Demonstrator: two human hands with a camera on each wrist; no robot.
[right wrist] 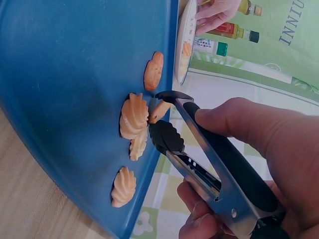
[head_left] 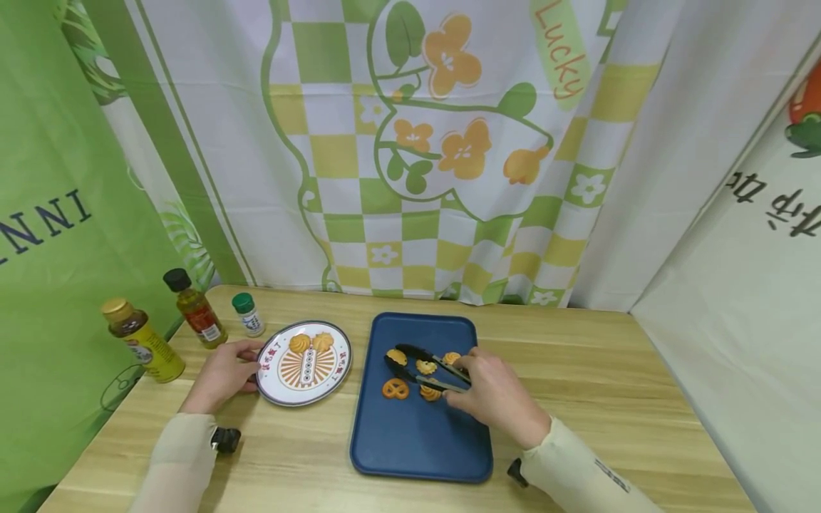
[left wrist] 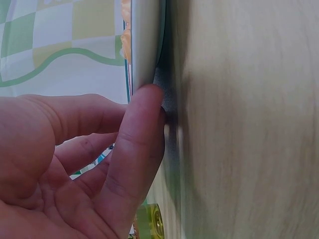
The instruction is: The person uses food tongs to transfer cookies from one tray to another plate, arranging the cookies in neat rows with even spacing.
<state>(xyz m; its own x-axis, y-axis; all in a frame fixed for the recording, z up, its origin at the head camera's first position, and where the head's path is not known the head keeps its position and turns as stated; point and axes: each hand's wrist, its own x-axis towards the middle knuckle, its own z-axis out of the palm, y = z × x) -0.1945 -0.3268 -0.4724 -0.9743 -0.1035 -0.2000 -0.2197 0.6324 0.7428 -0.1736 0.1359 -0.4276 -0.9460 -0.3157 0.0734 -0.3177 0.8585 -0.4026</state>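
Note:
My left hand (head_left: pixel 221 376) pinches the left rim of a round white plate (head_left: pixel 272 385); the left wrist view shows a finger under the rim (left wrist: pixel 147 45). Two swirled cookies (head_left: pixel 323 342) lie on the plate. In my right hand (head_left: pixel 497 395) I grip black and metal tongs (right wrist: pixel 212 157) over the blue tray (head_left: pixel 423 442). Their spread tips stand on either side of a cookie (head_left: pixel 396 355) at the tray's upper left, partly hidden by them in the right wrist view. Close by lie a pretzel-shaped cookie (head_left: pixel 395 388) and several swirled cookies (right wrist: pixel 133 117).
Left of the plate stand a yellow bottle with a gold cap (head_left: pixel 154 353), a dark-capped bottle with a red label (head_left: pixel 200 313) and a small green-capped shaker (head_left: pixel 248 315). A patterned curtain (head_left: pixel 410 235) hangs along the wooden table's (head_left: pixel 596 399) back edge.

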